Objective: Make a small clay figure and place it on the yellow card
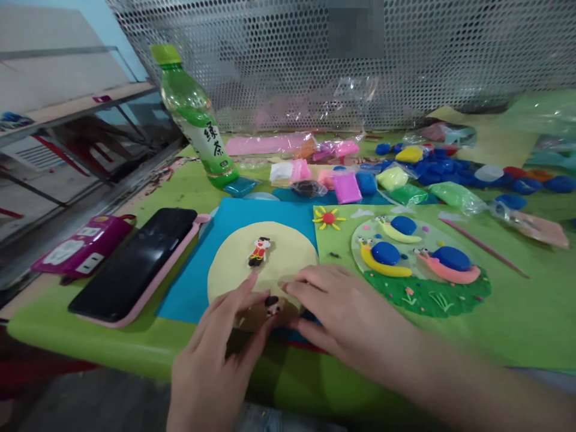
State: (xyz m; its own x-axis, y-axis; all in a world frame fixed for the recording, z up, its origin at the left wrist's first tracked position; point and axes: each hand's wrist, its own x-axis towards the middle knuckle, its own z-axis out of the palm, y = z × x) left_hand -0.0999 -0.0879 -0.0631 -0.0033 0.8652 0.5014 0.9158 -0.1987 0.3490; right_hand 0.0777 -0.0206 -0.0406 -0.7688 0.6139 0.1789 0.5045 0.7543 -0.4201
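A small clay head (272,307) with a dark cap lies low on the cream round disc (231,258). My left hand (222,342) frames this head between its thumb and fingers, its index finger stretched towards the clay figure (258,252) above. That figure has a red vest, a yellow belt and dark legs, and lies flat on the disc. My right hand (339,306) is at the disc's right side, fingers bent and thumb apart from them, close to the head. Its fingertips touch the disc, with no object visible between them. Blue card (189,288) lies under the disc.
On the right, a green sheet (517,324) bears clay snails (384,255), a clay sun (329,218) and a pink stick (483,247). Left are a phone (139,261) and a purple pouch (85,246). Behind stand a green bottle (193,120) and several clay packets (346,187).
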